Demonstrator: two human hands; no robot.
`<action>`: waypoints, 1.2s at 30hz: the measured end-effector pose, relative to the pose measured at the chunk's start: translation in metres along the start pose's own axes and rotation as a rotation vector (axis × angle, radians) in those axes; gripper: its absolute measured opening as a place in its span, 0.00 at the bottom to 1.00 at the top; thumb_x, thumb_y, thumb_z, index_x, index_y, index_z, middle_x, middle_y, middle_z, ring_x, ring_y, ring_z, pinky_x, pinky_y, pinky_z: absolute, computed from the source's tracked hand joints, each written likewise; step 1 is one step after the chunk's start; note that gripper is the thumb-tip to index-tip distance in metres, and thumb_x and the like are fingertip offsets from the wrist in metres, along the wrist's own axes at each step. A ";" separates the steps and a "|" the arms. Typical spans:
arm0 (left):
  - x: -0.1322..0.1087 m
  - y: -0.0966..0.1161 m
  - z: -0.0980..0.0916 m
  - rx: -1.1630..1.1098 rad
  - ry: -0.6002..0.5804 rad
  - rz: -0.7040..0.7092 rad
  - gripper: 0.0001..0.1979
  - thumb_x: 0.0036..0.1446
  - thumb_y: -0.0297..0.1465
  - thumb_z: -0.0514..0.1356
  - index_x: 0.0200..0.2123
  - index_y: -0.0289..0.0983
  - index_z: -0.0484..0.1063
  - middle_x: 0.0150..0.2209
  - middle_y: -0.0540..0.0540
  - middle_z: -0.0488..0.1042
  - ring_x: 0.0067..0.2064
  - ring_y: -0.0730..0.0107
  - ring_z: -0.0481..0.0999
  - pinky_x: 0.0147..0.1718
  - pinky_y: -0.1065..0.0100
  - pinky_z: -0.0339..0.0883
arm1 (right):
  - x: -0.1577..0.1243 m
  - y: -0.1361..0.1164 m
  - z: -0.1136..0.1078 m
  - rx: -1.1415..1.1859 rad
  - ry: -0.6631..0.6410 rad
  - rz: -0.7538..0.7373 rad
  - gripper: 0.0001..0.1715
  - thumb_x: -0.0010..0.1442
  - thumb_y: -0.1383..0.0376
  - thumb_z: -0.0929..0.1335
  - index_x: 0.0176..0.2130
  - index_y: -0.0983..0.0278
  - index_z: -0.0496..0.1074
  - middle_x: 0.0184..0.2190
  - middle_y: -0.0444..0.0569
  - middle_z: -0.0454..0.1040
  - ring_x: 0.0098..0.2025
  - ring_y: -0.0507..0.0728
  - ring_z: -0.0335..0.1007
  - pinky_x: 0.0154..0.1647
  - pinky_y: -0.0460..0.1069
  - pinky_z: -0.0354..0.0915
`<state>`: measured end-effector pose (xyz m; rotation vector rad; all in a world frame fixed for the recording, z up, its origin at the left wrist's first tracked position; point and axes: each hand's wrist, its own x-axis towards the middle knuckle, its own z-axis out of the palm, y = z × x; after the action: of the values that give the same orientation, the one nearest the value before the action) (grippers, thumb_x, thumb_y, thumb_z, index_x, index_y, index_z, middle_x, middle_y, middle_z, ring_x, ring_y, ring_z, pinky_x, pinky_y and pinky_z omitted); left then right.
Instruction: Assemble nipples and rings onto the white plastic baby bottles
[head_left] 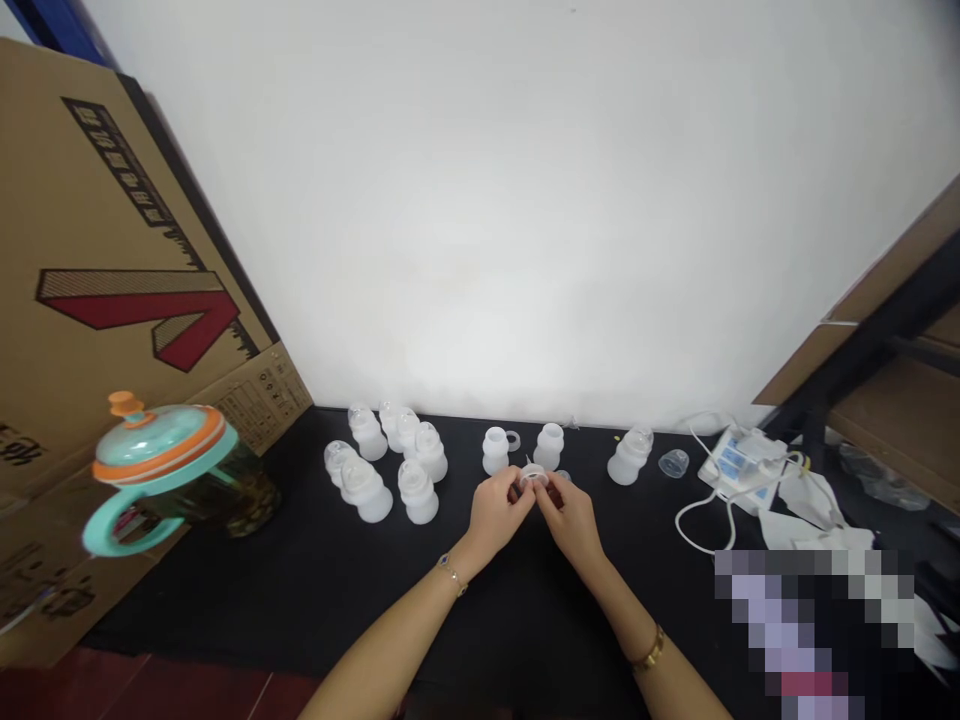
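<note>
Risk: your left hand (495, 515) and right hand (571, 515) both pinch the clear ring (534, 474) at centre frame over the desk (300, 590), where a slip could topple the open bottle (495, 450) just above.

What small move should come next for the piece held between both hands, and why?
Probably carry the white ring to the open bottle just behind it. The left hand and right hand pinch it together, and that bottle has no top, unlike the capped bottles at left.

Cardboard box (112, 250) left; teal jug (161, 445); white device (739, 462) right.
</note>
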<state>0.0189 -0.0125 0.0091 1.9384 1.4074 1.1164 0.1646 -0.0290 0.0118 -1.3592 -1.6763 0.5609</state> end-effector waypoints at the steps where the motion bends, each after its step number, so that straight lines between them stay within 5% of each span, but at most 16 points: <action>1: 0.000 0.000 0.000 -0.001 -0.001 -0.001 0.13 0.62 0.37 0.55 0.26 0.38 0.66 0.23 0.53 0.67 0.24 0.74 0.65 0.27 0.71 0.54 | 0.000 0.000 0.000 0.003 -0.001 0.000 0.18 0.68 0.54 0.62 0.38 0.61 0.77 0.30 0.48 0.79 0.29 0.56 0.73 0.29 0.48 0.64; 36: -0.002 -0.001 0.001 0.055 0.013 0.027 0.13 0.62 0.37 0.55 0.26 0.38 0.67 0.22 0.53 0.67 0.24 0.74 0.65 0.27 0.71 0.53 | 0.000 0.007 0.001 -0.053 0.028 -0.026 0.17 0.67 0.57 0.63 0.39 0.62 0.78 0.30 0.48 0.79 0.30 0.57 0.73 0.32 0.48 0.63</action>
<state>0.0188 -0.0136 0.0075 1.9977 1.4371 1.1156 0.1677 -0.0269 0.0054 -1.3750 -1.6950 0.4830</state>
